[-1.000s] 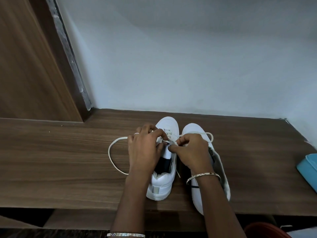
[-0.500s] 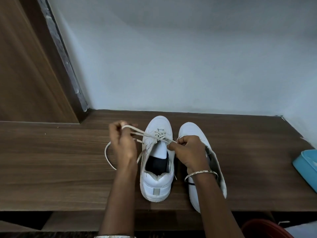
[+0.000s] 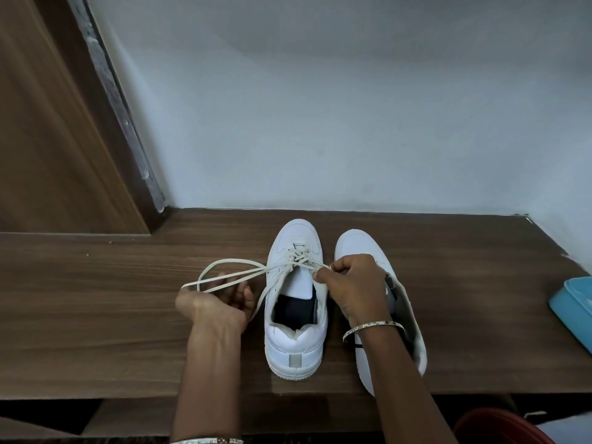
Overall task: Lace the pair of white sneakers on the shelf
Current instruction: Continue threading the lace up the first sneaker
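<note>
Where my right hand point(image 3: 355, 290) pinches the lace point(image 3: 253, 272) between thumb and forefinger, the left shoe point(image 3: 296, 334) sits just under the fingertips, laced only near its toe. My left hand point(image 3: 217, 302), out beside that shoe, curls palm-up round the lace's loose loops; the right shoe point(image 3: 352, 243) lies under my right wrist on the shelf point(image 3: 96, 315).

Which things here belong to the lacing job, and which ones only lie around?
In the job:
- left sneaker, half laced
- right sneaker, beside it
- lace
- left hand, holding lace strands
- right hand, pinching the lace
- shelf

Lying about:
- blue tub, right edge
- red thing, below the shelf
</note>
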Demonstrator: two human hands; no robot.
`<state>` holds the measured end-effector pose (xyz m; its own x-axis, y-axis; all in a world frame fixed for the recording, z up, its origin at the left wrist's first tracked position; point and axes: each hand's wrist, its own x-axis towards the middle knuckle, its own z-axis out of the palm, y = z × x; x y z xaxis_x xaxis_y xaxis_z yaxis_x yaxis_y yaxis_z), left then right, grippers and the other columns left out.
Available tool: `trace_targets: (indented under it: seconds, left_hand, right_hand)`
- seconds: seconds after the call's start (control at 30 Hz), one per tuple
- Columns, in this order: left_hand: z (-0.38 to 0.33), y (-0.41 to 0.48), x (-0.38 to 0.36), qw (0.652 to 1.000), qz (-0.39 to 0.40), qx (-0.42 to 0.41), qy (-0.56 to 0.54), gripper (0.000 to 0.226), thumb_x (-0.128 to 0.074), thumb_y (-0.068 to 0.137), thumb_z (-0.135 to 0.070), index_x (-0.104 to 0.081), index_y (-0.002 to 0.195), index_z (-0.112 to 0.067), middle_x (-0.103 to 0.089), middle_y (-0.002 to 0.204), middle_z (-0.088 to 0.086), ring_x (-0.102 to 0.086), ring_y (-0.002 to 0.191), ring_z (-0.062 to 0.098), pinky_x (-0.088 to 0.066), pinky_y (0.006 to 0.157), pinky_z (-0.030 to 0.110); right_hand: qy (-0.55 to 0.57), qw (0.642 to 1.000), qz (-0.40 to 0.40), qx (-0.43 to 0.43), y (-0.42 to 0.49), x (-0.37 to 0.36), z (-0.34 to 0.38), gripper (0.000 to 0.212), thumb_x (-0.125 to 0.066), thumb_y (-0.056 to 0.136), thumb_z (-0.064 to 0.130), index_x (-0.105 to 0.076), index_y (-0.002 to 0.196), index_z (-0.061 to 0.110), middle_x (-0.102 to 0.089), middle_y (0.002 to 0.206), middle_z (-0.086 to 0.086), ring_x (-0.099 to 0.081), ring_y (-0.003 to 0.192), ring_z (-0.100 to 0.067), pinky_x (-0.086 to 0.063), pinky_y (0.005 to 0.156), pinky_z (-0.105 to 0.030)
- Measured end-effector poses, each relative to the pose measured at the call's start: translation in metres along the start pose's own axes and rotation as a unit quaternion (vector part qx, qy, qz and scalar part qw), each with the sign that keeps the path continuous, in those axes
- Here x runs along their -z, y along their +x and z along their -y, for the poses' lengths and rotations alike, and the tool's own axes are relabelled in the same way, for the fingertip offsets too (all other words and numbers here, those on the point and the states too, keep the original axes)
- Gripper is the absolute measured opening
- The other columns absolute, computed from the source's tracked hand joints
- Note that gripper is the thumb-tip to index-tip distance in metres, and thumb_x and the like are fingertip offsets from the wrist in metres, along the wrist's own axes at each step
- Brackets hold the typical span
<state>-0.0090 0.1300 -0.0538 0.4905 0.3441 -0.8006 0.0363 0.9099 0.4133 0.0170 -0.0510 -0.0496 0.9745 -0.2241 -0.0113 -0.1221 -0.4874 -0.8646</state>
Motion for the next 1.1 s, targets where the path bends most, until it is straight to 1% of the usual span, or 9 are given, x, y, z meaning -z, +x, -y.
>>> trace_targets:
  seconds: [0.2, 0.3, 0.37, 0.47, 0.53, 0.63, 0.8, 0.97, 1.1]
  left_hand:
    - [-0.005, 0.004, 0.001, 0.973, -0.081, -0.194, 0.092, 0.030, -0.041, 0.090, -0.017, -0.067, 0.102, -0.009, -0.068, 0.101, 0.009, -0.064, 0.084, 0.028, -0.053, 0.077, 0.040]
    - [0.000, 0.001, 0.003, 0.800, -0.147, -0.503, 0.293, 0.034, -0.047, 0.078, -0.016, -0.069, 0.103, -0.019, -0.064, 0.110, 0.011, -0.060, 0.106, 0.034, -0.045, 0.091, 0.041]
    - [0.004, -0.002, -0.003, 0.658, -0.042, -0.622, 0.424, 0.023, -0.055, 0.078, -0.025, -0.071, 0.093, -0.026, -0.062, 0.113, 0.006, -0.055, 0.108, 0.032, -0.044, 0.090, 0.043]
    - [0.019, -0.001, -0.016, 0.555, 0.219, -0.600, 0.533, 0.022, -0.056, 0.078, -0.042, -0.074, 0.087, -0.033, -0.066, 0.102, -0.013, -0.057, 0.104, 0.019, -0.047, 0.086, 0.041]
    - [0.032, 0.001, -0.019, 0.454, 0.225, -0.604, 0.615, 0.016, -0.062, 0.077, -0.043, -0.073, 0.088, -0.038, -0.065, 0.104, -0.019, -0.053, 0.109, 0.015, -0.041, 0.087, 0.038]
    - [0.038, 0.002, -0.019, 0.409, 0.174, -0.606, 0.660, 0.010, -0.071, 0.081, -0.039, -0.071, 0.091, -0.039, -0.061, 0.111, -0.019, -0.049, 0.113, 0.015, -0.033, 0.086, 0.036]
    - [0.042, 0.005, -0.017, 0.486, 0.187, -0.610, 0.597, 0.004, -0.068, 0.087, -0.033, -0.064, 0.086, -0.034, -0.063, 0.102, -0.018, -0.053, 0.104, 0.014, -0.039, 0.086, 0.040]
    - [0.037, 0.005, -0.022, 0.734, 0.267, -0.508, 0.363, 0.006, -0.058, 0.097, -0.017, -0.062, 0.095, -0.014, -0.066, 0.087, -0.008, -0.059, 0.074, 0.000, -0.045, 0.070, 0.028]
    - [0.026, 0.008, -0.016, 0.686, 0.262, -0.551, 0.398, 0.006, -0.063, 0.091, -0.032, -0.067, 0.091, -0.027, -0.069, 0.088, -0.011, -0.065, 0.077, 0.009, -0.053, 0.069, 0.040]
  right_hand:
    - [-0.019, 1.000, -0.005, 0.005, 0.000, 0.000, 0.001, 0.020, -0.081, 0.069, 0.015, -0.069, 0.058, 0.003, -0.068, 0.061, -0.015, -0.056, 0.053, -0.018, -0.049, 0.059, -0.028]
    - [-0.034, 0.999, -0.001, 0.011, 0.000, -0.001, 0.001, 0.021, -0.080, 0.069, 0.016, -0.069, 0.060, 0.001, -0.069, 0.064, -0.017, -0.057, 0.054, -0.020, -0.050, 0.058, -0.029]
    - [-0.040, 0.999, 0.001, 0.017, 0.000, -0.002, 0.001, 0.023, -0.079, 0.069, 0.016, -0.068, 0.060, -0.001, -0.068, 0.065, -0.019, -0.054, 0.054, -0.017, -0.049, 0.056, -0.029]
    - [-0.041, 0.999, 0.000, 0.019, 0.001, -0.002, 0.001, 0.026, -0.080, 0.069, 0.017, -0.066, 0.059, -0.003, -0.065, 0.065, -0.023, -0.051, 0.053, -0.018, -0.053, 0.059, -0.037]
    - [-0.039, 0.999, 0.001, 0.023, 0.001, -0.001, 0.002, 0.028, -0.081, 0.070, 0.019, -0.066, 0.059, -0.003, -0.065, 0.065, -0.024, -0.050, 0.053, -0.018, -0.052, 0.060, -0.039]
    - [-0.033, 0.999, 0.009, 0.023, 0.000, 0.001, 0.003, 0.028, -0.082, 0.070, 0.020, -0.068, 0.062, -0.002, -0.068, 0.070, -0.022, -0.053, 0.057, -0.019, -0.053, 0.061, -0.039]
    - [-0.040, 0.999, 0.012, 0.021, 0.000, 0.001, 0.003, 0.024, -0.080, 0.070, 0.017, -0.067, 0.064, -0.001, -0.069, 0.068, -0.018, -0.063, 0.063, -0.029, -0.055, 0.066, -0.041]
    - [-0.025, 0.999, 0.025, 0.003, 0.001, 0.004, 0.002, 0.026, -0.081, 0.073, 0.017, -0.064, 0.065, -0.001, -0.062, 0.059, -0.009, -0.055, 0.057, -0.018, -0.049, 0.062, -0.033]
    - [-0.026, 0.999, 0.030, 0.002, 0.000, 0.005, 0.004, 0.026, -0.081, 0.073, 0.017, -0.065, 0.067, -0.003, -0.065, 0.063, -0.017, -0.054, 0.057, -0.017, -0.050, 0.061, -0.035]
